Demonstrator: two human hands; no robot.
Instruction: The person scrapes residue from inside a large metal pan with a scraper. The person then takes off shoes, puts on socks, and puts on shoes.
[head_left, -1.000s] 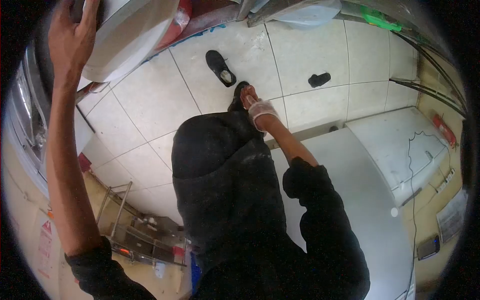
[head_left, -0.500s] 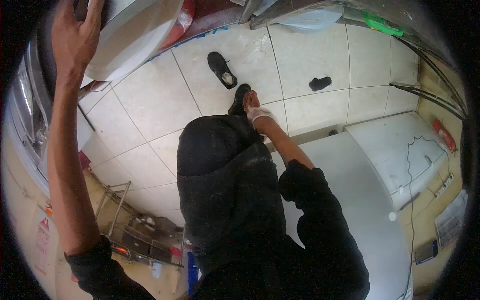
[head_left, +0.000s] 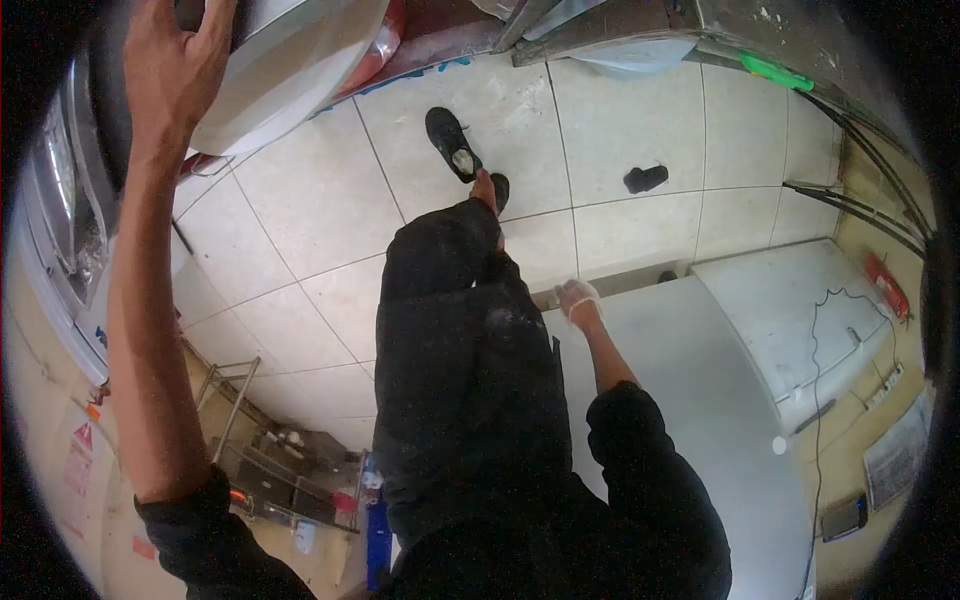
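Note:
My left hand (head_left: 178,70) is raised at the top left, its thumb and finger spread over a dark edge beside a large white bowl (head_left: 290,85). The fingertips run out of view. My right hand (head_left: 578,300), with a thin see-through glove on it, hangs beside my right thigh. Its fingers look loosely curled, and I see nothing in them. On the tiled floor lies an empty black shoe (head_left: 450,143) with something pale inside. My bare foot (head_left: 484,188) reaches its heel end. My other foot wears a black shoe (head_left: 501,193).
A small black item (head_left: 646,179) lies on the floor tiles (head_left: 640,110). A large white chest-like surface (head_left: 680,400) stands close on my right, with a cable and a phone (head_left: 845,517) beyond it. A metal rack (head_left: 240,400) is at lower left.
My right hand has let go of my bare foot and moved right, towards the white surface. The bare foot has come down to the empty shoe. My left hand stays at the dark edge.

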